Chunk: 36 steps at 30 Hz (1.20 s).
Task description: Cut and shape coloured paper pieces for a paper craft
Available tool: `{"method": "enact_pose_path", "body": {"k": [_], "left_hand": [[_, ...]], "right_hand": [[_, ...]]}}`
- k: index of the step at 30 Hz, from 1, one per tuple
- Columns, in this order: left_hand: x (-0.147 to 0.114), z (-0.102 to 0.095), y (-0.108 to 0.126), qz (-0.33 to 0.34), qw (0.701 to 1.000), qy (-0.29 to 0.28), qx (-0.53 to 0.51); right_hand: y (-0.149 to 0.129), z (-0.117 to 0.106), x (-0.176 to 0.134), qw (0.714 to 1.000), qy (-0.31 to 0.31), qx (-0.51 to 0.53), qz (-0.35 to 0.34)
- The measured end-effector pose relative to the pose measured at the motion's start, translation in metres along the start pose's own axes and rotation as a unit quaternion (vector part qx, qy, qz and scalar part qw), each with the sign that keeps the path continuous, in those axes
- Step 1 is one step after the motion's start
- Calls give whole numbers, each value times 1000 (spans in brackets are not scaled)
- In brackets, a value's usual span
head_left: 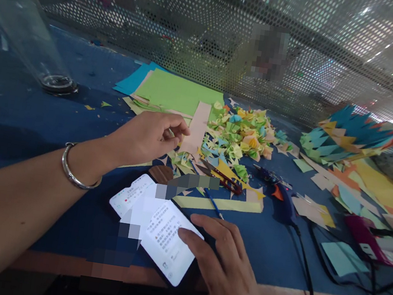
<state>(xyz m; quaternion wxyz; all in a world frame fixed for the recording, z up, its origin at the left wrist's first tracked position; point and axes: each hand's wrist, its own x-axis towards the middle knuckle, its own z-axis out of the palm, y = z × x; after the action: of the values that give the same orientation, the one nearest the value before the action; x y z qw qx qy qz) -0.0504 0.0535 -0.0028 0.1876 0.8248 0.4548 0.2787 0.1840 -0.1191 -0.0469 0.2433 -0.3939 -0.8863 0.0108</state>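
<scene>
A lit phone [169, 232] lies on the blue table near its front edge, text on its screen, partly masked by blurred blocks. Over its right side is my right hand [226, 265], fingers spread and thumb apart, the index fingertip at the screen; whether it touches I cannot tell. My left hand [150, 133], a silver bangle on its wrist, hovers beyond the phone with loosely curled fingers and nothing visible in them. Its fingertips are beside a pale pink paper strip [198, 125]. Scissors [223, 176] and a thin blue stick [214, 202] lie among paper scraps to the right.
Green paper sheets [182, 93] are stacked behind, next to a heap of small folded paper pieces [250, 131]. A blue glue gun [284, 200] with a cable lies right of the scissors. Farther right are a spiky paper ring [345, 138] and a magenta power strip [367, 239]. A glass bottle [29, 29] stands left.
</scene>
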Motion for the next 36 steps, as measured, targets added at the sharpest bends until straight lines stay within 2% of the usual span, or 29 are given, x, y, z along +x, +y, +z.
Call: {"method": "enact_pose_path", "body": {"k": [6,15,23,31,36], "left_hand": [[0,0,0,0,1000,0,-4],[0,1,-1,-2,1000,-6,-8],[1,0,-1,5,1000,-2,-8],[1,0,-1,-5,1000,-2,-5],[1,0,-2,1,1000,4,-6]], "right_hand": [[-2,-2,3,999,-31,2,-6],[-1,0,1,1000,21,21,-12],[-2,-1,3,1000,-10,19,-19],[0,-1,1,999,8,36,-20],[0,-2,3,999,-11,26,-24]]}}
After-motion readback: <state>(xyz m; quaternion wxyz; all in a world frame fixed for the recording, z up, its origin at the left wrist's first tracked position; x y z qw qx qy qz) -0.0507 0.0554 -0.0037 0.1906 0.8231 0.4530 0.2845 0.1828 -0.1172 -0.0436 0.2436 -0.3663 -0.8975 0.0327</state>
